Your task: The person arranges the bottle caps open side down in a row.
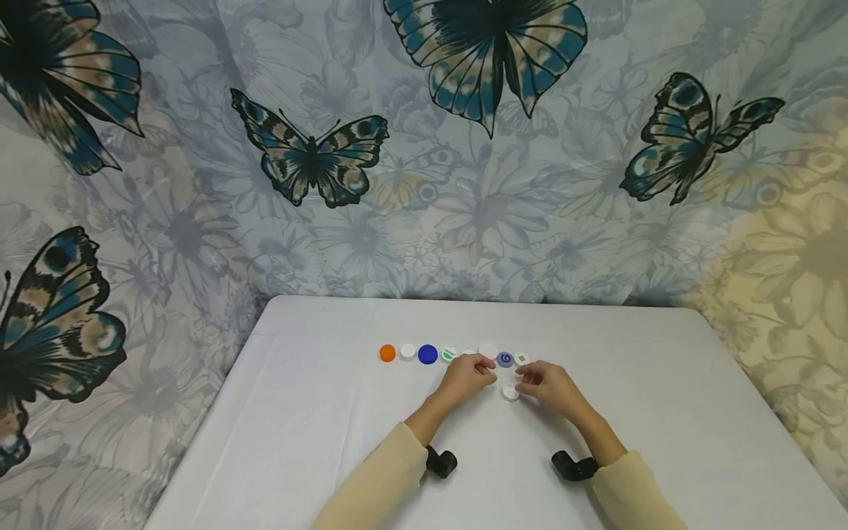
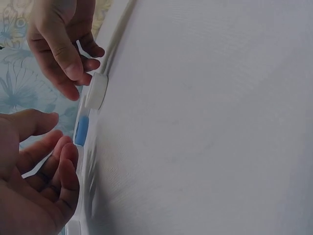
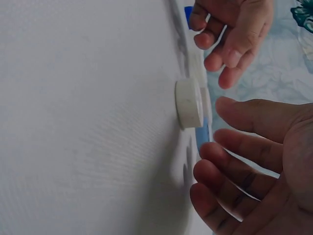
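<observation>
A row of round flat bottle caps lies across the table, with an orange cap point(image 1: 387, 353) at its left end and a dark blue cap point(image 1: 428, 355) further along. My left hand point(image 1: 467, 375) hovers over the near side of the row, partly covering white caps behind it; its fingers are loosely bent around nothing. Close to a white cap point(image 1: 510, 392) that lies nearer than the row is my right hand point(image 1: 551, 386). In the right wrist view a small gap separates this white cap point(image 3: 190, 104) from the right thumb, and the fingers hold nothing.
In the row are also a white cap point(image 1: 407, 352), a white cap with a green mark point(image 1: 448, 354), a bluish cap with a swirl point(image 1: 506, 359) and a white cap with a small dark mark point(image 1: 521, 358). The white table point(image 1: 298, 412) ends at a butterfly-patterned cloth point(image 1: 450, 250).
</observation>
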Demonstrator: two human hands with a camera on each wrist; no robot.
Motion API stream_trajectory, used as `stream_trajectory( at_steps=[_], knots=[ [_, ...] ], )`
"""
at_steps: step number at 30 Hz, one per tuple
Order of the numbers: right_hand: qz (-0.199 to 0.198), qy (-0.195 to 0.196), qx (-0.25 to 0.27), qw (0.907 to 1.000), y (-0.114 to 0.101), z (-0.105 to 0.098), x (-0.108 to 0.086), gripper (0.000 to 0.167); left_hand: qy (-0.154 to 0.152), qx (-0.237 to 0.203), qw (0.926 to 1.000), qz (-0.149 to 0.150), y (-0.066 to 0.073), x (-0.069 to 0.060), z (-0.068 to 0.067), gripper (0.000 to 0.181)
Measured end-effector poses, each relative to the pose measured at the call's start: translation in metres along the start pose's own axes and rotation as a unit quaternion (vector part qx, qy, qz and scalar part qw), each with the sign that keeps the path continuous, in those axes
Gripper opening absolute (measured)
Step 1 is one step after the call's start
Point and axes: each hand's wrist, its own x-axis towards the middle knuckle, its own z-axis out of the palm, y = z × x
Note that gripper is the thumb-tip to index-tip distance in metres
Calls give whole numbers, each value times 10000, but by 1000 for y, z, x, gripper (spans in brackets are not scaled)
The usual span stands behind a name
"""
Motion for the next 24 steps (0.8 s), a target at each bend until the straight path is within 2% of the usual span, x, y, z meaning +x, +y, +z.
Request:
stream_trajectory(
  at_steps=[6, 14, 24],
  knots=[
    [-105, -114, -67, 9999, 1, 5, -2, 31, -258, 64, 9996, 24, 0, -4, 3, 21],
    [-250, -193, -502, 9982, -4, 9, -3, 36, -476, 473, 9977, 87, 1, -4, 11, 25],
    [-324, -125, -633, 9974, -5, 13, -6, 31, -535, 708, 9960, 74, 6, -7, 15, 25]
  ],
)
